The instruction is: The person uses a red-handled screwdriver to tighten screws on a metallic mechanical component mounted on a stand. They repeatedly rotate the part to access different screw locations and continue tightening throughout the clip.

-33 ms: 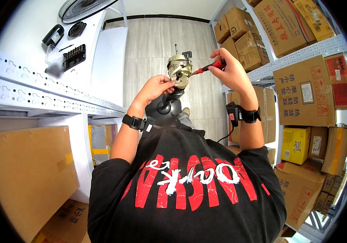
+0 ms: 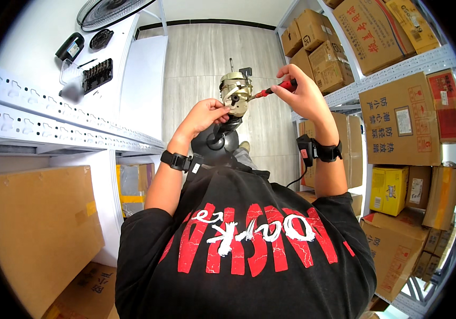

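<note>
An olive-gold fan motor [image 2: 236, 85], its shaft pointing away from me, stands uncovered atop a black fan stand [image 2: 215, 140]. At the near left side of the motor, my left hand [image 2: 206, 116] is closed, thumb and fingers gripping the edge of its rear housing. What lies under those fingertips is hidden. A red and black screwdriver [image 2: 271, 90] is in my right hand [image 2: 303, 94], held by the handle between thumb and fingers. Its tip points left and meets the motor's right side. The exact spot it touches is too small to make out.
On the white shelf at left lie a tool bit case [image 2: 98, 75], a black motor cover [image 2: 70, 47], a round black part [image 2: 101, 39] and a fan grille [image 2: 112, 11]. Cardboard boxes [image 2: 398, 119] fill the right shelving; a large carton [image 2: 39, 212] is at lower left.
</note>
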### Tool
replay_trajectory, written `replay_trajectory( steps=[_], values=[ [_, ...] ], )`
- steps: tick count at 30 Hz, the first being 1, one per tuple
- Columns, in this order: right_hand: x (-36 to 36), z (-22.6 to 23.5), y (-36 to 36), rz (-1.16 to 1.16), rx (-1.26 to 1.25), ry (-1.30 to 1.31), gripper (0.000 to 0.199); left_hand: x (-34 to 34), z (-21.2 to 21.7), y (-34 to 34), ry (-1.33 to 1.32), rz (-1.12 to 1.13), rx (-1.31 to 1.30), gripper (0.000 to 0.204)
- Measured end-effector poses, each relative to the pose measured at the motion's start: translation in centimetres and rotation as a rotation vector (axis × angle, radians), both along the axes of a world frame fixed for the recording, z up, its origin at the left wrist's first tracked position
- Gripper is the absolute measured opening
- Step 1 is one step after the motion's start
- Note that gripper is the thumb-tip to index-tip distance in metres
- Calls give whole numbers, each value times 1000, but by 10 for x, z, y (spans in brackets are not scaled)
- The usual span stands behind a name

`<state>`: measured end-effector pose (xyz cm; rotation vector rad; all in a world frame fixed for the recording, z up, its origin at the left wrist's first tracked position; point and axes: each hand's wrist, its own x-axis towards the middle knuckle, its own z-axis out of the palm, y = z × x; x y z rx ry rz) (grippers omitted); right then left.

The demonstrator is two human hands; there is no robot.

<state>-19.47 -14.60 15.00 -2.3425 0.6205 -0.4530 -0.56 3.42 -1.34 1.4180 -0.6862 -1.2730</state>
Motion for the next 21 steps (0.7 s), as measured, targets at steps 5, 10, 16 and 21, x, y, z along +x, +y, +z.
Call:
replay_trajectory(
  steps=[5, 10, 16, 21],
  values=[
    [-5, -3, -7, -10, -45, 82, 26, -1, 3, 2, -4, 26, -1, 26],
    [-12, -9, -3, -19, 49, -57, 23, -1, 0, 1, 4, 25, -2, 26],
    [-17, -11, -10, -69, 66, 81, 25, -1, 2, 3, -2, 12, 19, 23],
    [-23, -22, -12, 28, 31, -136, 25, 0, 0, 2, 3, 14, 23, 22]
  ],
)
